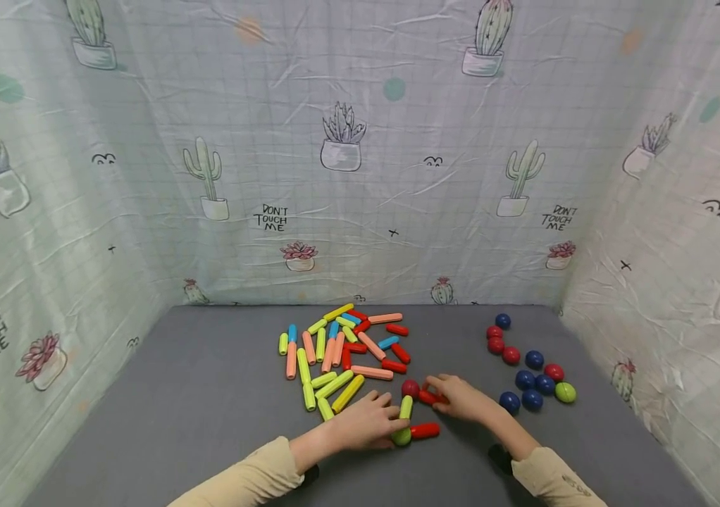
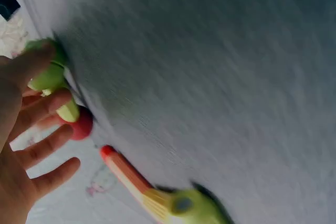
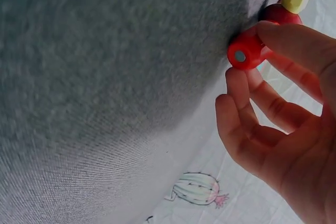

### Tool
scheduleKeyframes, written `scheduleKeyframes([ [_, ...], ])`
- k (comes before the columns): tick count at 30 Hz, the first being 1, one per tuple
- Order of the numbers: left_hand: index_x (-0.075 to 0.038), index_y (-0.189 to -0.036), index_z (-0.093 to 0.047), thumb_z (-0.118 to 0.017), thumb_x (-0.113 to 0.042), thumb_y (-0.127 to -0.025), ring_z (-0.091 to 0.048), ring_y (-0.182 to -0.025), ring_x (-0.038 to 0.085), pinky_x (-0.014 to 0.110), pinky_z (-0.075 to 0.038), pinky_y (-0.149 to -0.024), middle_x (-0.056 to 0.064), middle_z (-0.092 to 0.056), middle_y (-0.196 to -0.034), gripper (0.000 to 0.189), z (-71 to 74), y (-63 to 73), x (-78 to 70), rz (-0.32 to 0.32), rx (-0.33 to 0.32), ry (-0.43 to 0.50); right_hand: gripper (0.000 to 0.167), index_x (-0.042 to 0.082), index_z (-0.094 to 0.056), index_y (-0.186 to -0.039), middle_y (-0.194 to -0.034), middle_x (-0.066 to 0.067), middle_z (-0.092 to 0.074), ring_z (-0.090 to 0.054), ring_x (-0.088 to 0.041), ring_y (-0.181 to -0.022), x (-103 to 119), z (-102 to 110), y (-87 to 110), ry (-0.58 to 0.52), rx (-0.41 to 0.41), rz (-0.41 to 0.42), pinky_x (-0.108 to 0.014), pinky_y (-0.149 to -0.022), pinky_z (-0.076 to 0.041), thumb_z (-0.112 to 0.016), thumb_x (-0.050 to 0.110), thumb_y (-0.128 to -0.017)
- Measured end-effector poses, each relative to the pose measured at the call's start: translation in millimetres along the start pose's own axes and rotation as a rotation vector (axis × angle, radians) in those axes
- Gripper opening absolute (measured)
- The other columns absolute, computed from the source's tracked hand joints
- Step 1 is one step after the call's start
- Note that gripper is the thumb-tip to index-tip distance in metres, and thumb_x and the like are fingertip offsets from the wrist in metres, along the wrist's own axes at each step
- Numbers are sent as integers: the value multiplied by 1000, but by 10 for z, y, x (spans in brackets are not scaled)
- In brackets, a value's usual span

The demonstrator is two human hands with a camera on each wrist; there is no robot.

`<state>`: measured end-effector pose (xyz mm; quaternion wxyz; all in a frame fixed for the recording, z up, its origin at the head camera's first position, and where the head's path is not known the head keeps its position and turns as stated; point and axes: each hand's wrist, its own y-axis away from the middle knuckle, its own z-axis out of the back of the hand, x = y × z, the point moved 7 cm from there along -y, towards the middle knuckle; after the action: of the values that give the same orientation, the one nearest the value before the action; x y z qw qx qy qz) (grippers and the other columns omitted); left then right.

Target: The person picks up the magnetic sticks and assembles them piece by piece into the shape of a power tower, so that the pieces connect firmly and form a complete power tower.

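Observation:
On the grey tabletop, a crimson ball [image 1: 410,388], a yellow-green stick [image 1: 406,406] and a green ball [image 1: 401,437] stand in a line, touching end to end. A red stick [image 1: 425,431] points right from the green ball. My left hand [image 1: 363,424] holds the green ball at the stick's lower end, thumb and index finger about it, other fingers spread. With thumb and fingertips my right hand [image 1: 461,399] pinches another red stick [image 3: 247,52] lying against the crimson ball; its end shows a pale round inset.
Several sticks in yellow, orange, red and blue, such as an orange stick [image 1: 373,372], lie scattered behind the hands. At the right are several balls, among them a blue ball [image 1: 532,400] and a lime ball [image 1: 566,392]. A printed curtain [image 1: 373,232] closes off the back.

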<state>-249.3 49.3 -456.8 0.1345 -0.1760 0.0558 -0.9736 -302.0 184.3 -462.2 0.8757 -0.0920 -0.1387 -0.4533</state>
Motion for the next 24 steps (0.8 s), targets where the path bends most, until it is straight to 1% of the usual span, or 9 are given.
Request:
scheduleKeyframes([
  [3,-27,-109,-57,-54,-50,-82,-46,-78,7,20,-33,-64,-11,-58,-92,36,3,3,-41,6,0,-31,24,13,-55,-104,-79,1,-52,-40,-3,-60,4,-34,11,-34,18,-12,-17,-52,-35,-63,13,-81],
  [5,-27,-106,-57,-54,-50,-82,-46,-78,7,20,-33,-63,-11,-58,-91,33,2,3,-53,17,2,-49,24,12,-55,-104,-78,1,-52,-41,-3,-60,12,-42,19,-59,23,-9,-17,-52,-36,-63,14,-81],
  [7,-28,-104,-57,-55,-48,-82,-46,-78,7,20,-33,-64,-11,-58,-90,30,0,6,-52,32,5,-57,23,11,-56,-104,-78,1,-52,-42,-2,-61,15,-29,34,-72,18,2,-17,-53,-37,-62,14,-82],
  [9,-28,-103,-57,-56,-48,-82,-46,-77,7,20,-33,-64,-11,-58,-89,29,-4,17,-49,39,8,-58,22,10,-57,-104,-79,1,-53,-43,-2,-62,-1,14,70,-60,-3,8,-17,-53,-38,-61,13,-82],
  [12,-27,-102,-56,-56,-47,-82,-44,-75,7,20,-30,-63,-11,-56,-86,27,-4,50,-47,39,6,-51,19,10,-59,-101,-81,1,-55,-48,-4,-66,-77,131,161,20,-79,-1,-19,-54,-40,-61,13,-82],
  [15,-26,-99,-55,-57,-44,-83,-43,-74,7,19,-27,-62,-10,-55,-83,24,7,94,-38,40,-6,-40,16,13,-60,-96,-82,1,-56,-52,-8,-69,-192,263,308,127,-164,-35,-22,-55,-42,-63,13,-81],
  [17,-26,-98,-54,-58,-40,-82,-42,-73,7,19,-26,-61,-9,-54,-83,22,15,125,-29,44,-18,-32,16,13,-61,-94,-82,1,-56,-53,-11,-71,-264,341,423,185,-199,-54,-24,-56,-43,-65,13,-79],
  [20,-25,-100,-53,-59,-36,-80,-44,-75,8,19,-29,-61,-7,-54,-86,24,15,170,-7,60,-22,-16,21,15,-61,-93,-82,1,-56,-49,-14,-72,-375,414,597,257,-193,-98,-26,-56,-40,-69,15,-74],
  [24,-25,-104,-50,-62,-33,-76,-44,-79,10,22,-35,-64,-5,-53,-89,31,-3,209,34,91,4,14,32,17,-62,-96,-84,2,-53,-41,-16,-74,-504,469,788,325,-164,-168,-28,-56,-34,-75,16,-66],
])
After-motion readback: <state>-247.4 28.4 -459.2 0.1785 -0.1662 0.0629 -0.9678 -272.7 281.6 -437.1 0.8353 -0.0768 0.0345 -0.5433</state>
